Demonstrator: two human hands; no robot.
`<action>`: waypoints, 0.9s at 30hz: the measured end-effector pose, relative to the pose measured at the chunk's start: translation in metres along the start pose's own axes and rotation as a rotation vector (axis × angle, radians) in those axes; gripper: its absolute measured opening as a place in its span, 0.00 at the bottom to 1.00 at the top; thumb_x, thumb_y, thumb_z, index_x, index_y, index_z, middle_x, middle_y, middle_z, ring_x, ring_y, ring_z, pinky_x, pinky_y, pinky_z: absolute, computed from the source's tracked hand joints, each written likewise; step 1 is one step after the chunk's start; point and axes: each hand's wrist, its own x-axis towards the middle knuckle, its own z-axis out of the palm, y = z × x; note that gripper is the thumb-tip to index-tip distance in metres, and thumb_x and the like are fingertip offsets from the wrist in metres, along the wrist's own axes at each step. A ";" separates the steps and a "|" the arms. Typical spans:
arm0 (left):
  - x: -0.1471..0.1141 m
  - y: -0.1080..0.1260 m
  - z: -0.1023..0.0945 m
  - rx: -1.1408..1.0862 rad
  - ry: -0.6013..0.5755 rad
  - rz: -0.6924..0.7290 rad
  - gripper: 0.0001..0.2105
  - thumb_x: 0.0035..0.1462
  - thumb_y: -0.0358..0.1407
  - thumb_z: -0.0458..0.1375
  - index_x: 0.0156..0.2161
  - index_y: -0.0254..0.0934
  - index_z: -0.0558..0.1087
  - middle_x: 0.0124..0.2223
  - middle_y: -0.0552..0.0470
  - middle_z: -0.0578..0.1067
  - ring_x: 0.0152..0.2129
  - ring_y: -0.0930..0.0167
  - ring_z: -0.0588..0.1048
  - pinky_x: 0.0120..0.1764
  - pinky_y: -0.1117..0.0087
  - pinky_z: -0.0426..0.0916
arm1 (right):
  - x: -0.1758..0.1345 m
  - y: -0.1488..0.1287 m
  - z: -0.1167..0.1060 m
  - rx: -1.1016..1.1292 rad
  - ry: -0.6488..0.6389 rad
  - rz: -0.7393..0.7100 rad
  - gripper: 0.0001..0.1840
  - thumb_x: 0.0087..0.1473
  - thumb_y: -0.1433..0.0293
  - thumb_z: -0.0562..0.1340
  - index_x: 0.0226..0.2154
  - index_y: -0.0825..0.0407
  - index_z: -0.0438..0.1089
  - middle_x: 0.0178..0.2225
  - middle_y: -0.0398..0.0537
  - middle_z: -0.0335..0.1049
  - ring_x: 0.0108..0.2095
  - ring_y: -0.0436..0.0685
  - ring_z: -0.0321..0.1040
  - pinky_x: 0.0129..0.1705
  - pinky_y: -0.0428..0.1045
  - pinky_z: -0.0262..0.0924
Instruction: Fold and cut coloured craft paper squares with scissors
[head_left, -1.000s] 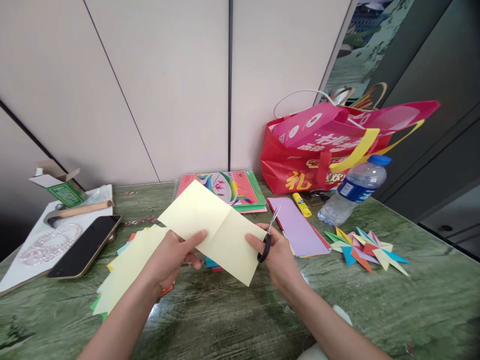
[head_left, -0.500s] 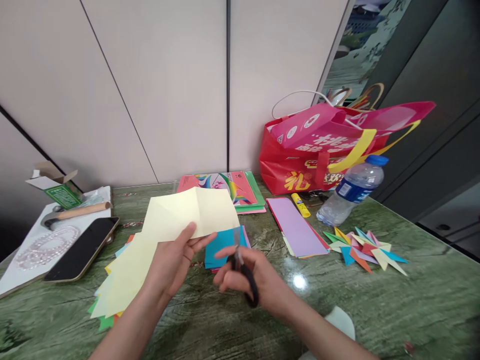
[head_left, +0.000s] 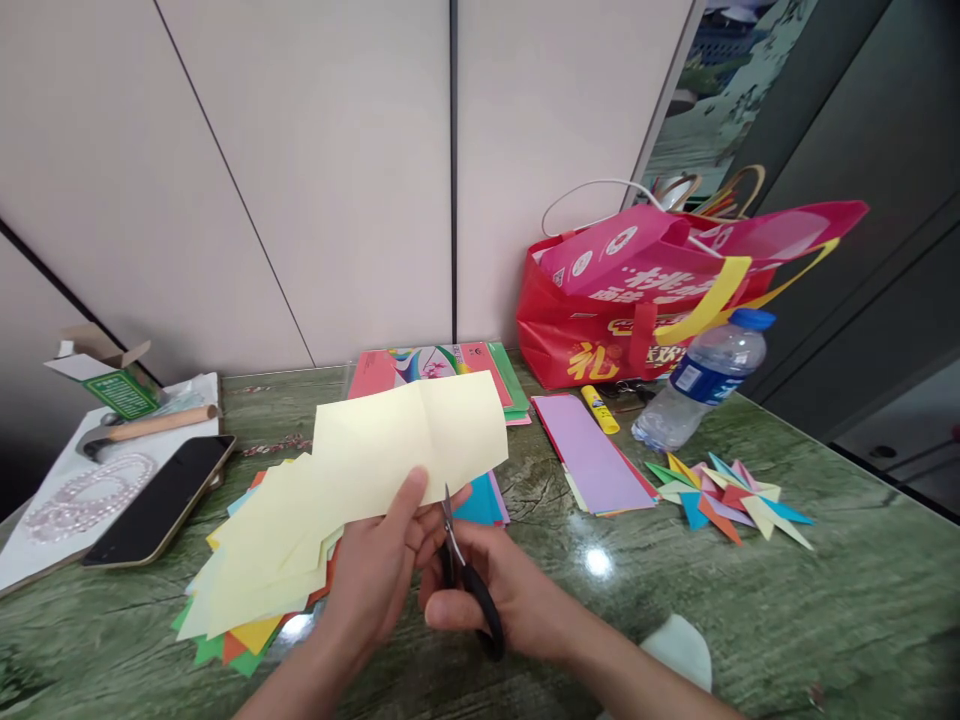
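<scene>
My left hand point(head_left: 394, 545) grips a pale yellow sheet of paper point(head_left: 375, 435) by its lower edge, thumb on top and fingers beneath. A crease runs down the sheet. In my right hand point(head_left: 502, 590) is a pair of scissors with black handles point(head_left: 484, 605), its blades pointing up beside my left fingers at the sheet's lower edge. Whether the blades touch the paper I cannot tell. Under and left of the sheet lies a fanned pile of coloured paper point(head_left: 255, 575), pale yellow on top. Partly hidden behind my hands is a stack of blue squares point(head_left: 482, 500).
A packet of coloured paper point(head_left: 375, 372) lies at the back, near a red bag point(head_left: 570, 330). Purple strips point(head_left: 592, 455), a glue stick point(head_left: 600, 410), a water bottle point(head_left: 701, 375) and folded paper stars point(head_left: 731, 495) are on the right. Leftward are a phone point(head_left: 161, 500), hammer point(head_left: 157, 428) and beads point(head_left: 90, 495).
The yellow sheet and my left hand have shifted right, baring more of the pile. My right hand has come in closer to the left, and the scissors are lower.
</scene>
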 end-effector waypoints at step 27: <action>-0.001 -0.010 -0.005 0.030 0.007 0.004 0.24 0.46 0.35 0.61 0.50 0.31 0.64 0.45 0.41 0.74 0.38 0.60 0.75 0.41 0.61 0.71 | 0.000 -0.004 0.000 -0.064 0.049 0.008 0.21 0.37 0.59 0.68 0.29 0.54 0.62 0.23 0.39 0.58 0.23 0.47 0.51 0.25 0.44 0.47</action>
